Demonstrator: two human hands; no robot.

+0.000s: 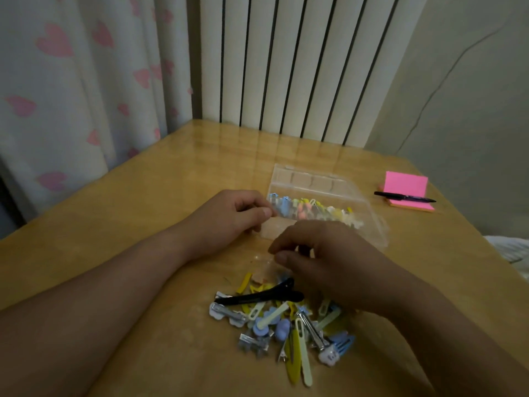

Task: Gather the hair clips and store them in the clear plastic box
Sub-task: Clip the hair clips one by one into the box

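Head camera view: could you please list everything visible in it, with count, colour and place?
clear plastic box: one, transparent, lid open, centre-right of the table, holding a row of pastel clips
clips in box: several, blue, pink, yellow, white; exact count unclear
loose clip pile: many, mostly yellow, blue, pale green, silver, on the near table
black clip: one, long, lying across the top of the pile
sticky note pad: one, pink, far right of the table
pen: one, black, lying on the pad
table: one, light wood
curtain: white with pink hearts, left
radiator: white, behind the table
left hand: at the box's left edge
right hand: above the pile, fingers pinched; contents unclear
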